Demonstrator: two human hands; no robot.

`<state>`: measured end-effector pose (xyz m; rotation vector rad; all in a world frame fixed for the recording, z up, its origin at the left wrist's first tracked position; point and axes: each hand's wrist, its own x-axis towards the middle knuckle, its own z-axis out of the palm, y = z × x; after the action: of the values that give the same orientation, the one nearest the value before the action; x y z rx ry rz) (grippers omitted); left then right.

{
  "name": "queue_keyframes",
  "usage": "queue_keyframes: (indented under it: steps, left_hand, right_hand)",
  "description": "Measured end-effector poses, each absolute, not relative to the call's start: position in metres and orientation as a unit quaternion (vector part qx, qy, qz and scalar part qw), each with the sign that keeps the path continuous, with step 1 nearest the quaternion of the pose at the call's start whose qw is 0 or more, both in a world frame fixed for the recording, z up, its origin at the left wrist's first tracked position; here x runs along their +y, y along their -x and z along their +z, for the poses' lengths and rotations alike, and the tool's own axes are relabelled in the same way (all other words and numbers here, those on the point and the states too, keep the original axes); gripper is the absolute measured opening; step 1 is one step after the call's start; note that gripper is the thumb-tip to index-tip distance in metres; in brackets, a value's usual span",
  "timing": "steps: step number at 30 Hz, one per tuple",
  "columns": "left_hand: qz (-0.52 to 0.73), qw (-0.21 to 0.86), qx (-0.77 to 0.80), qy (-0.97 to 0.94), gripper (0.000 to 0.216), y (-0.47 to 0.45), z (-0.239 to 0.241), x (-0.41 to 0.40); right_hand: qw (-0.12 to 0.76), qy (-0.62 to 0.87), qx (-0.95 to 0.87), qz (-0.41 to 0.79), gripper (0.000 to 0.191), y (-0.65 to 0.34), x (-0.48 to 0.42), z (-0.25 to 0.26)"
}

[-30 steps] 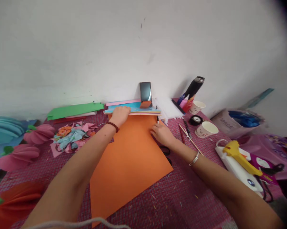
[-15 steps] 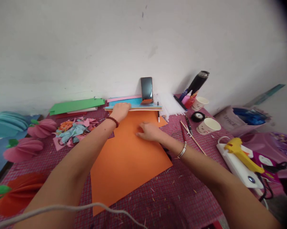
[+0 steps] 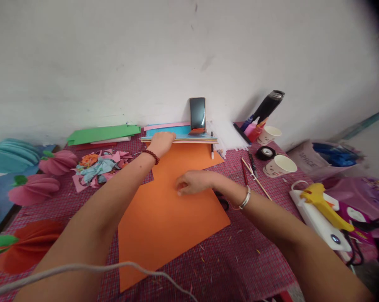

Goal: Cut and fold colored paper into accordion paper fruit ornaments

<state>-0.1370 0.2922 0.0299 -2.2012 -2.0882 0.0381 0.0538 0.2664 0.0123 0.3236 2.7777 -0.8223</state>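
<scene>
A large orange paper sheet (image 3: 164, 218) lies on the pink checked tablecloth (image 3: 239, 260), its far end tucked under a stack of coloured paper (image 3: 183, 136) by the wall. My left hand (image 3: 160, 141) reaches forward and rests on the front edge of that stack, fingers curled down over it. My right hand (image 3: 192, 182) hovers low over the middle of the orange sheet, palm down, fingers loosely bent and holding nothing. A black phone (image 3: 197, 114) leans upright against the wall on top of the stack.
Paper scraps (image 3: 98, 167) and green sheets (image 3: 103, 133) lie at the left, paper flowers (image 3: 35, 188) beyond them. At the right are pencils (image 3: 249, 170), two paper cups (image 3: 279, 165), black tape (image 3: 266, 153), a dark flask (image 3: 267, 107) and a yellow glue gun (image 3: 321, 201). A white cord (image 3: 82, 270) crosses the foreground.
My right hand has slid from the orange sheet's right edge leftward and toward me, onto its middle. The left hand has stayed on the paper stack.
</scene>
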Motion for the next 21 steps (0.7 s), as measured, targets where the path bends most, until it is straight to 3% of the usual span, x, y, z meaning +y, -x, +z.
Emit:
queue_keyframes:
  steps: [2,4,8,11,17,21]
  left_hand:
    - [0.012,0.051,-0.689,0.723,0.032,0.137,0.029,0.292]
    - [0.011,0.051,-0.69,0.722,0.032,0.137,0.029,0.293]
    - [0.011,0.056,-0.692,0.72,0.03,0.138,0.03,0.295]
    - [0.012,0.065,-0.693,0.718,0.03,0.137,0.032,0.297]
    - [0.032,0.084,-0.692,0.717,0.023,0.136,0.036,0.299]
    - [0.051,0.088,-0.687,0.72,0.031,0.138,0.036,0.296]
  right_hand:
    - [0.057,-0.173,0.949,-0.256,0.025,-0.074,0.275,0.013]
    - [-0.011,-0.284,0.949,-0.138,0.033,-0.095,0.285,0.009]
    - [-0.007,-0.26,0.965,-0.024,0.037,-0.122,0.296,-0.005]
    - [-0.02,-0.227,0.974,0.01,0.027,-0.117,0.296,-0.016]
    - [-0.032,-0.222,0.974,0.023,0.024,-0.091,0.299,-0.024]
    - [-0.014,-0.177,0.984,0.02,0.021,-0.098,0.306,-0.017]
